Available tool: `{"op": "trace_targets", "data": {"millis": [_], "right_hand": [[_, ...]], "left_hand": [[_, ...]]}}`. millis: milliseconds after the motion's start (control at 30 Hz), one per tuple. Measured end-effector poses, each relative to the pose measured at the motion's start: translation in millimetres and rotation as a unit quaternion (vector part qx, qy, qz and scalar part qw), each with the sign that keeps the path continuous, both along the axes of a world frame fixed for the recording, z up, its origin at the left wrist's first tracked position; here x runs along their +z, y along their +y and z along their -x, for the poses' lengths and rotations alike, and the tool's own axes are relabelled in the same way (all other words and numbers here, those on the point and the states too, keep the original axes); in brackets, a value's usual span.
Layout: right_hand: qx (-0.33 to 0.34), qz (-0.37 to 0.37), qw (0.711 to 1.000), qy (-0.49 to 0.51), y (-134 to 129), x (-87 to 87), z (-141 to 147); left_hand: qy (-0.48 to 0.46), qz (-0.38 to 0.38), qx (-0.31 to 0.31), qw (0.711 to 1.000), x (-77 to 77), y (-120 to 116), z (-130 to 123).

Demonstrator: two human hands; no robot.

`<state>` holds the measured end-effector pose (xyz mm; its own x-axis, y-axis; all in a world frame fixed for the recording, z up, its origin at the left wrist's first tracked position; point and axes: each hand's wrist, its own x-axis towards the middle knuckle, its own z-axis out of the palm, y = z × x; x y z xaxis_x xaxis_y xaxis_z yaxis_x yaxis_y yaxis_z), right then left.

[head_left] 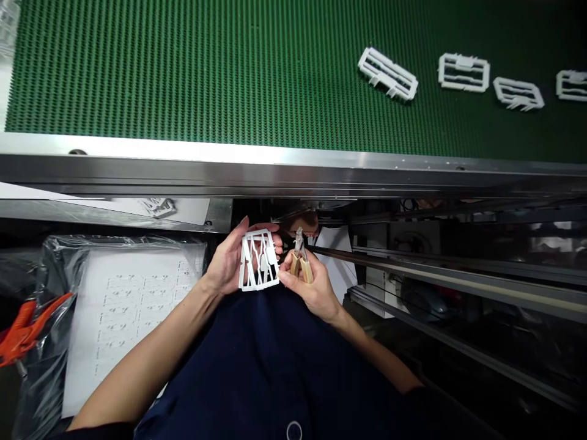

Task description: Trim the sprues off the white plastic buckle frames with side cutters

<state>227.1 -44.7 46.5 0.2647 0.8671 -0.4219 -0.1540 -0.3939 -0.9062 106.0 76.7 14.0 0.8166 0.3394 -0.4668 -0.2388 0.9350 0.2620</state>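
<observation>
White plastic frames, it seems two laid together, [245,264] rest in my left hand [226,260], whose fingers curl behind them at chest height. Thin bars cross their openings. My right hand [316,293] grips cutting pliers [306,271] with tan handles, their metal jaws pointing up and away from me. The pliers are just right of the frames, and my right fingertips come close to the frames' lower right corner. Whether they touch it I cannot tell.
Beyond a metal rail [275,156] lies a green ribbed conveyor belt [183,73] with several white plastic frames at its right, one of them a tilted frame [387,74]. Left are a printed sheet [123,305], an orange-handled tool [27,333] and a small pale part [160,208]. Metal bars [458,281] run along the right.
</observation>
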Motion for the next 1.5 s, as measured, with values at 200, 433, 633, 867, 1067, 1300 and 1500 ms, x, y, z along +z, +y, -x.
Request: {"op": "trace_targets", "data": {"millis": [200, 433, 633, 867, 1067, 1300, 1500], "right_hand": [[-0.046, -0.025, 0.999, -0.01, -5, -1.9, -3], [-0.112, -0.05, 0.992, -0.031, -11, 0.5, -19], [-0.049, 0.01, 0.984, -0.168, -13, 9.6, -23], [0.127, -0.041, 0.893, -0.429, -10, -4.5, -3], [0.272, -0.048, 0.88, -0.388, 12, 10.6, 2], [0.079, -0.108, 0.828, -0.544, 74, 132.6, -94], [0.108, 0.069, 0.703, -0.7, 164, 148.5, -177]], "left_hand": [[0.038, 0.017, 0.019, 0.999, -3.7, 1, -1], [0.039, 0.007, 0.038, 0.998, -13.3, -1, -1], [0.263, -0.223, 0.071, 0.936, -23.9, -9, -3], [0.29, -0.294, -0.008, 0.911, -17.9, -14, -20], [0.215, -0.205, -0.038, 0.954, -32.5, -22, -12], [0.165, -0.048, -0.017, 0.985, -48.1, -22, 7], [0.096, 0.0, 0.058, 0.994, -34.8, -12, 21]]}}
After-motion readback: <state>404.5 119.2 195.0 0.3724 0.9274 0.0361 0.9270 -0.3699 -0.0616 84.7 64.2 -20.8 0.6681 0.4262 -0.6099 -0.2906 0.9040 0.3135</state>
